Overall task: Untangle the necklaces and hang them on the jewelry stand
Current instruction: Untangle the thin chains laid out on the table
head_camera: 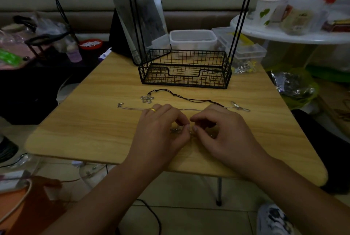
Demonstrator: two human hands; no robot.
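You're pinching a small metal piece (pixel 175 130) between thumb and fingertips of your left hand (pixel 162 130), while your right hand (pixel 217 130) is curling in and pinching at the same spot — keep both grips light and tease the strands apart instead of tugging, so the knot isn't tightening. The silver chain (pixel 132 109) is running across the worktop (pixel 85 121) just beyond your knuckles, the black cord necklace (pixel 189 98) is lying a little farther off, and the jewelry stand (pixel 184 69) is waiting behind them.

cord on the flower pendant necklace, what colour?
Black, shading reddish-brown toward the right, on the cord of the flower pendant; head view.
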